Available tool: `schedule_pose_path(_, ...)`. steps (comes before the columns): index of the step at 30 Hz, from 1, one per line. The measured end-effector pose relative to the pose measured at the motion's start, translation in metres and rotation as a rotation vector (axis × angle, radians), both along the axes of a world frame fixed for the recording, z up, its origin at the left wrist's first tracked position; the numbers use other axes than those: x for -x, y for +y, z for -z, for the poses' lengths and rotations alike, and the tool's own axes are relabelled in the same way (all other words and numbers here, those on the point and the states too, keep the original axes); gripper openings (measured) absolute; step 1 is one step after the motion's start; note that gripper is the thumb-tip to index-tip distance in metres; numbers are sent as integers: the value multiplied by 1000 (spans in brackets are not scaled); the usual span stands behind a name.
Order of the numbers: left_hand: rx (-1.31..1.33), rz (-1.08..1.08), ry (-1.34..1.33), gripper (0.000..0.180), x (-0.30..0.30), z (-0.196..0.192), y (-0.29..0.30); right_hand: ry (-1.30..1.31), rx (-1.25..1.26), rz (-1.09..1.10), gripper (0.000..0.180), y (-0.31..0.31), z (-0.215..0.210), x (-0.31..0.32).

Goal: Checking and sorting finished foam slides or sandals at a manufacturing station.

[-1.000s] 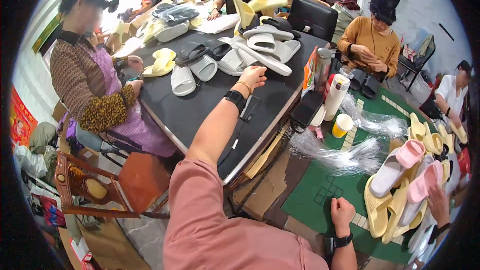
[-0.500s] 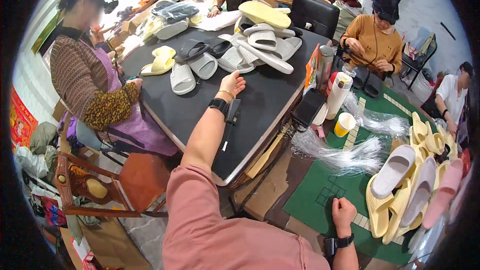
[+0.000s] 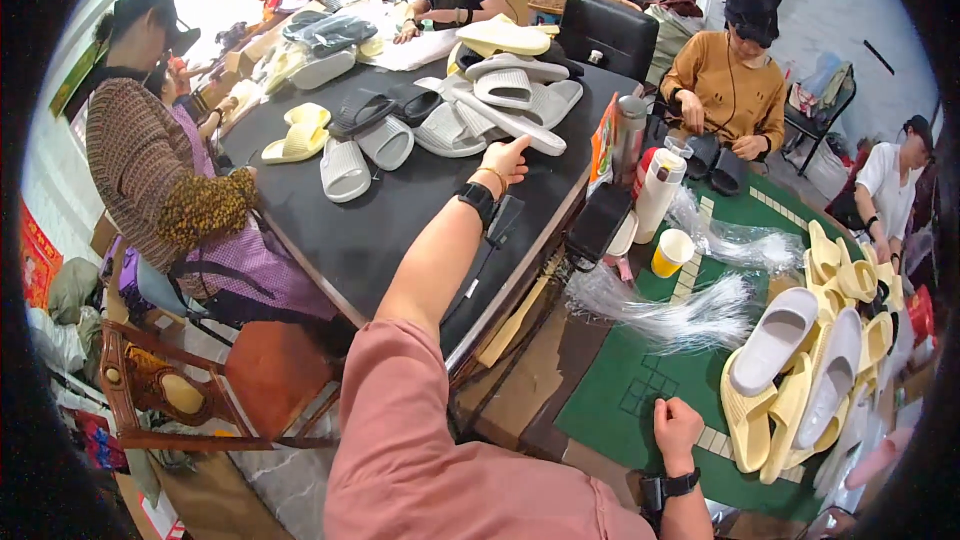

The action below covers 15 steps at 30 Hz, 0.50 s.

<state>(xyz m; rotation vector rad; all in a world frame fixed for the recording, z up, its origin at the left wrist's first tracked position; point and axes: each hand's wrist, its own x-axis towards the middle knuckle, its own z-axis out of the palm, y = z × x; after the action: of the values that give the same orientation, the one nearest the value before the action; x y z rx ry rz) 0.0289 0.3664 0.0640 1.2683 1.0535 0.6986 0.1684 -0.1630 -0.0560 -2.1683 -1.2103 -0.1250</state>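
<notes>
My left arm stretches across the black table, with my left hand at the near edge of the slipper pile. Its fingers are partly extended and meet the lower edge of a long light-grey slipper seen side-on; no firm grip shows. More grey slippers lie just left of it, and a yellow slipper tops the pile. At the lower right my right hand is closed in a fist above the green mat, with nothing showing from it. Beside it stand yellow and lilac slippers.
Bundles of clear plastic strands lie on the mat near a yellow-and-white cup, a white bottle and a black case. A wooden chair stands at left. Co-workers sit or stand around both tables.
My left hand has moved right to the long grey slipper, its fingers now meeting it. My right fist has stayed nearly still. The whole view has shifted slightly.
</notes>
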Motion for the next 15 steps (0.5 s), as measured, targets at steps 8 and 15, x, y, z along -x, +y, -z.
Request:
schedule_pose_path(8,55,1,-164,69,-12,6,6,-40,17,18,34,2,-1,-2)
schedule_pose_path(15,83,32,-143,50,-21,9,7,-20,29,19,33,3,-1,0)
